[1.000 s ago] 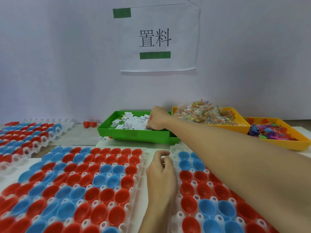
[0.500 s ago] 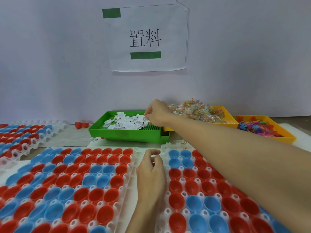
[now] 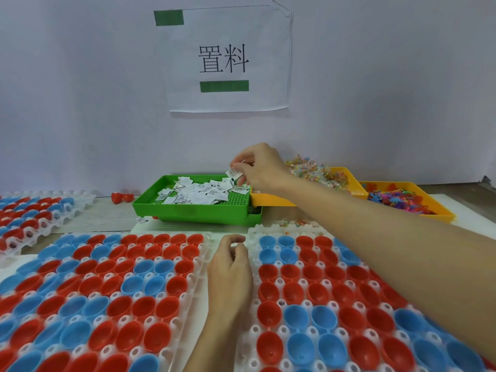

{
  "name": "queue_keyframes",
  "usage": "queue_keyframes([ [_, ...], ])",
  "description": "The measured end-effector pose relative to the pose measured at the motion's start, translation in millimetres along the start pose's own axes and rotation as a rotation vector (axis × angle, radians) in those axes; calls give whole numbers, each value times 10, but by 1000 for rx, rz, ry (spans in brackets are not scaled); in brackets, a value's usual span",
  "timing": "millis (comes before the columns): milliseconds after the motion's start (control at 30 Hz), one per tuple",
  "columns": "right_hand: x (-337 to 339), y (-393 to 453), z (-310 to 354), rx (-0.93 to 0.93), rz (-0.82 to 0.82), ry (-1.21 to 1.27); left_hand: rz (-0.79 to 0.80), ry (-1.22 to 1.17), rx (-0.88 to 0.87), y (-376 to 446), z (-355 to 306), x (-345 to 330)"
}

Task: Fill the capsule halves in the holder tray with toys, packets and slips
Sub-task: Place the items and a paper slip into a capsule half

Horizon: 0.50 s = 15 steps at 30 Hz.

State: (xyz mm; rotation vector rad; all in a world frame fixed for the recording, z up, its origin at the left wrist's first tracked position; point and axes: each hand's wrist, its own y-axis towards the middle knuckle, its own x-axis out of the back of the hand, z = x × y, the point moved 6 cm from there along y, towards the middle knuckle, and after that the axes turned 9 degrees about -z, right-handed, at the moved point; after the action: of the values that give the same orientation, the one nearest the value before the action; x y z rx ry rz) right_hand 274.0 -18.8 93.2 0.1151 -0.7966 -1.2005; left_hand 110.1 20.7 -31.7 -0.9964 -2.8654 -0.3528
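- White plastic holder trays carry the work: the left holder tray and the right holder tray lie side by side on the surface, each seating red and blue capsule halves open side up, so items can be dropped straight in. The halves in view appear unfilled.
- A third tray of halves sits at 9 o'clock, set aside from the working area.
- Three supply bins line the far edge within arm's reach: the green bin at 12 o'clock holds white paper slips; the near yellow bin at 1 o'clock holds clear packets; the far yellow bin at 2 o'clock holds coloured toys.
- The right hand hovers above the green bin's right end, its fingers pinching a few slips, judged ready for carrying to the halves.
- The left hand rests between the two near trays, fingers loosely curled; whether they hold anything cannot be told.
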Motion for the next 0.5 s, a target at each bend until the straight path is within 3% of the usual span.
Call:
queue_keyframes([
  [167,1045,-507,-12,39,-40,38,-19,12,-5,-2,-24,8],
  [333,2166,-1235,-350,-25,-254,-31,7,46,-10,-28,-74,4],
  [500,2451,-1786,-930,-169,-323,-139,28,62,17,-95,-102,-3],
])
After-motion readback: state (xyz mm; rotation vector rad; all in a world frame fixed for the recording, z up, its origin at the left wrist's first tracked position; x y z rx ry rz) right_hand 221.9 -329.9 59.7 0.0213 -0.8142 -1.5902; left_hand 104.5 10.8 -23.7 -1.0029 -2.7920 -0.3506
